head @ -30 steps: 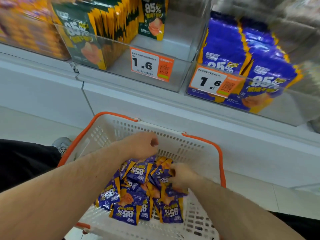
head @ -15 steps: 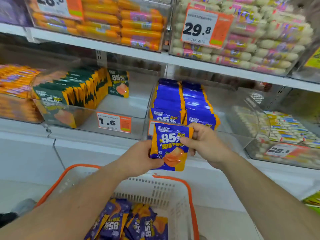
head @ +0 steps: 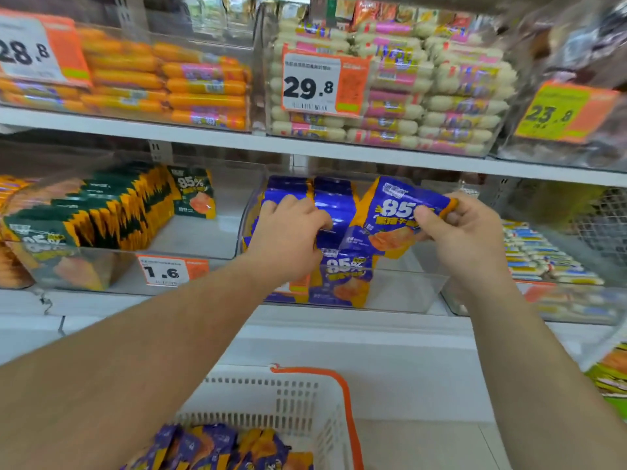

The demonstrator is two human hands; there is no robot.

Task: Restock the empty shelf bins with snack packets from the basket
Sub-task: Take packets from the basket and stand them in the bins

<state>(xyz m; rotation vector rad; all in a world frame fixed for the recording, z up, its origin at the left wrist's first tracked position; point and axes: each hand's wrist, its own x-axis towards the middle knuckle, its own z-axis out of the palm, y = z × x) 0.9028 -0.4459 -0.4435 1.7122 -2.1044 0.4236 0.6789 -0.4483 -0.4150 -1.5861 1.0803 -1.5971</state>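
Note:
My right hand [head: 466, 232] pinches a blue and orange snack packet [head: 393, 215] by its top right corner, tilted over the clear shelf bin [head: 400, 290]. My left hand [head: 288, 232] presses against the row of blue packets [head: 334, 205] standing in that bin, fingers curled over their tops. More blue packets [head: 217, 449] lie in the white basket [head: 305, 401] with an orange rim at the bottom of the view.
A bin of green packets [head: 101, 212] with a 1.6 price tag [head: 166, 273] stands to the left. Sausage packs [head: 169, 83] fill the shelf above. Another clear bin [head: 543, 252] with small packs is on the right. The blue bin's right half holds no packets.
Both hands rose from the basket to the shelf. The packet moved from both hands into the right hand alone and up over the bin; the left hand went onto the stocked row.

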